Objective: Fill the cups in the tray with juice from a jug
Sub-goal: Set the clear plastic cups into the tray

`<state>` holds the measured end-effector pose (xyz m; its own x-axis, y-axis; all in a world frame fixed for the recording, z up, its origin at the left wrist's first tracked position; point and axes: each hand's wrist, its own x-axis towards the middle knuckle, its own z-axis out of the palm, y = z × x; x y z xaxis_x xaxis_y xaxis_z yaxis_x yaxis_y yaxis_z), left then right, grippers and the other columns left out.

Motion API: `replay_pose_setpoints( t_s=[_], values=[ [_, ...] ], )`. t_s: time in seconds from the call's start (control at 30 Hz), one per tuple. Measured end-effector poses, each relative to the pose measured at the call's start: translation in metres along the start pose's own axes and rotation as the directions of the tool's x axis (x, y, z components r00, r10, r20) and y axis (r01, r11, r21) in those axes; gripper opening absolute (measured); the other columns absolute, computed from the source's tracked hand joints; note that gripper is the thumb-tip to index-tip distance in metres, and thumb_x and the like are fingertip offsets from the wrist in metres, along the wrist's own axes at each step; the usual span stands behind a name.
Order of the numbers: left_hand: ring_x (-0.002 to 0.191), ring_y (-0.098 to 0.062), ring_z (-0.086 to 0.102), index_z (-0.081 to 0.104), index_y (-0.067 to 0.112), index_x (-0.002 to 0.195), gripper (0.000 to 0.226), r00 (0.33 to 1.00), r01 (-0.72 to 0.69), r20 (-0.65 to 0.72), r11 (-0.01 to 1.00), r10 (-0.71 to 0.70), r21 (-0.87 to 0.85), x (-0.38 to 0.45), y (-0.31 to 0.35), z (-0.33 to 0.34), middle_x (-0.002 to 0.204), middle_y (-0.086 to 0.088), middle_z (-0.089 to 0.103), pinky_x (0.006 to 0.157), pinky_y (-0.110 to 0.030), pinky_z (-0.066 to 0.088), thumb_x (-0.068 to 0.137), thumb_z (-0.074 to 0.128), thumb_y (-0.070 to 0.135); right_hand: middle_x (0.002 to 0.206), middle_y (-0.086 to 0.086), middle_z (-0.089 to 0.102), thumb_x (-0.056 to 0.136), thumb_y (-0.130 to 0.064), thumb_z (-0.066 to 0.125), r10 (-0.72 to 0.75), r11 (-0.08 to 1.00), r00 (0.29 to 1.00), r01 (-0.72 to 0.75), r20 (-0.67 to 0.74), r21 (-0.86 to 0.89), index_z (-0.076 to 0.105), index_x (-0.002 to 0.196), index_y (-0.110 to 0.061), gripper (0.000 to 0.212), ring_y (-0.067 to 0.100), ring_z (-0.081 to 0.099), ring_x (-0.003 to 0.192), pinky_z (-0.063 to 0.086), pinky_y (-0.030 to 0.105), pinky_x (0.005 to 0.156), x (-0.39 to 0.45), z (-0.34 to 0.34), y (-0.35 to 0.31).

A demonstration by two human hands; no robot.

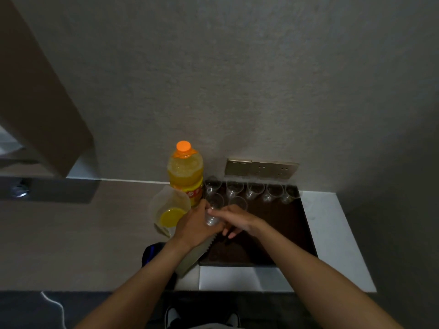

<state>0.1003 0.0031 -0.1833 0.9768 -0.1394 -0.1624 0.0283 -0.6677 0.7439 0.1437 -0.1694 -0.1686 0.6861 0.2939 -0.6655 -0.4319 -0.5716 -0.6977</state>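
A dark brown tray (294, 233) lies on the white counter. Several clear plastic cups (254, 189) stand empty in a row along its far edge, and two more stand just in front at the left. My left hand (193, 225) grips a stack of clear cups (211, 219) lying sideways over the tray's left edge. My right hand (234, 220) touches the top cup of that stack with its fingertips. A translucent jug (169, 211) with a little orange juice in it stands left of the tray. Behind the jug stands a capped orange juice bottle (186, 176).
A gold wall socket plate (261, 167) sits on the wall behind the tray. A dark blue object (152, 254) lies at the counter's front edge under my left forearm. A brown slanted panel (35, 91) hangs at the upper left.
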Motion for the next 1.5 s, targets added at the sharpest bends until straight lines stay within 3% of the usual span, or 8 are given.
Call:
replay_pose_setpoints(
  t_s=[0.1, 0.27, 0.5, 0.77, 1.07, 1.27, 1.4, 1.5],
  values=[
    [0.083, -0.007, 0.061, 0.047, 0.034, 0.106, 0.062, 1.000, -0.010, -0.002, 1.000, 0.010, 0.005, -0.001, 0.003, 0.000, 0.096, 0.015, 0.062, 0.062, -0.028, 0.046, 0.064, 0.060, 0.078, 0.107, 0.006, 0.067, 0.093, -0.068, 0.058, 0.009, 1.000, 1.000, -0.009, 0.005, -0.025, 0.062, 0.105, -0.020, 0.049, 0.016, 0.067, 0.085, 0.057, 0.029, 0.070, -0.005, -0.002, 0.000],
    [0.083, -0.003, 0.062, 0.050, 0.033, 0.108, 0.059, 1.000, 0.014, -0.003, 1.000, -0.014, 0.023, 0.001, -0.003, 0.003, 0.099, 0.015, 0.065, 0.069, -0.031, 0.055, 0.069, 0.072, 0.071, 0.122, 0.009, 0.065, 0.096, -0.066, 0.054, -0.030, 0.994, 0.997, 0.038, -0.073, 0.102, 0.051, 0.124, -0.019, 0.055, 0.016, 0.063, 0.090, 0.056, 0.035, 0.077, -0.010, -0.012, 0.007],
    [0.088, -0.005, 0.065, 0.050, 0.043, 0.120, 0.060, 0.996, -0.092, -0.012, 0.994, 0.092, 0.064, 0.006, 0.001, 0.004, 0.106, 0.019, 0.067, 0.071, -0.034, 0.056, 0.072, 0.066, 0.074, 0.110, 0.004, 0.069, 0.099, -0.058, 0.055, -0.022, 0.978, 0.995, 0.042, -0.102, 0.202, 0.057, 0.120, -0.023, 0.040, 0.016, 0.062, 0.089, 0.056, 0.035, 0.078, -0.021, -0.026, 0.009],
    [0.079, 0.001, 0.061, 0.053, 0.039, 0.105, 0.040, 0.991, -0.136, -0.005, 0.988, 0.136, 0.075, 0.007, 0.006, 0.007, 0.093, 0.018, 0.066, 0.062, -0.027, 0.049, 0.080, 0.066, 0.067, 0.122, 0.006, 0.066, 0.094, -0.066, 0.055, -0.009, 0.967, 0.991, 0.042, -0.132, 0.250, 0.059, 0.127, -0.021, 0.056, 0.020, 0.063, 0.105, 0.058, 0.036, 0.082, -0.022, -0.035, 0.017],
    [0.074, 0.001, 0.061, 0.055, 0.035, 0.099, 0.031, 0.997, -0.031, -0.070, 0.999, 0.033, 0.024, 0.006, 0.001, 0.008, 0.087, 0.016, 0.067, 0.060, -0.026, 0.047, 0.086, 0.069, 0.059, 0.124, 0.008, 0.061, 0.093, -0.060, 0.057, 0.107, 0.894, 0.909, 0.089, -0.403, 0.439, 0.054, 0.135, -0.021, 0.057, 0.023, 0.060, 0.103, 0.052, 0.033, 0.073, -0.024, -0.089, 0.037],
    [0.073, 0.002, 0.063, 0.054, 0.038, 0.099, 0.029, 0.997, -0.025, -0.068, 0.999, 0.023, -0.020, 0.008, 0.004, 0.010, 0.088, 0.018, 0.068, 0.058, -0.022, 0.043, 0.086, 0.070, 0.059, 0.120, 0.004, 0.060, 0.094, -0.037, 0.070, 0.090, 0.979, 0.761, 0.049, -0.642, 0.196, 0.050, 0.124, -0.021, 0.040, 0.024, 0.060, 0.102, 0.057, 0.046, 0.081, -0.005, -0.110, 0.069],
    [0.075, 0.002, 0.062, 0.054, 0.038, 0.101, 0.029, 0.997, -0.016, -0.071, 1.000, 0.016, -0.007, 0.010, 0.005, 0.012, 0.090, 0.018, 0.067, 0.060, -0.021, 0.044, 0.087, 0.069, 0.058, 0.120, -0.001, 0.062, 0.069, -0.040, 0.082, 0.018, 0.993, 0.783, -0.085, -0.622, -0.079, 0.052, 0.118, -0.035, 0.058, 0.024, 0.065, 0.101, 0.060, 0.052, 0.084, 0.015, -0.105, 0.088],
    [0.082, -0.001, 0.063, 0.053, 0.039, 0.106, 0.036, 0.996, -0.011, -0.085, 1.000, 0.012, 0.015, 0.013, 0.001, 0.015, 0.097, 0.019, 0.066, 0.068, -0.029, 0.053, 0.084, 0.066, 0.063, 0.133, 0.002, 0.060, 0.069, -0.032, 0.084, 0.018, 0.972, 0.799, -0.154, -0.602, -0.175, 0.052, 0.128, -0.031, 0.068, 0.028, 0.063, 0.116, 0.054, 0.045, 0.092, 0.025, -0.093, 0.088]
  ],
)
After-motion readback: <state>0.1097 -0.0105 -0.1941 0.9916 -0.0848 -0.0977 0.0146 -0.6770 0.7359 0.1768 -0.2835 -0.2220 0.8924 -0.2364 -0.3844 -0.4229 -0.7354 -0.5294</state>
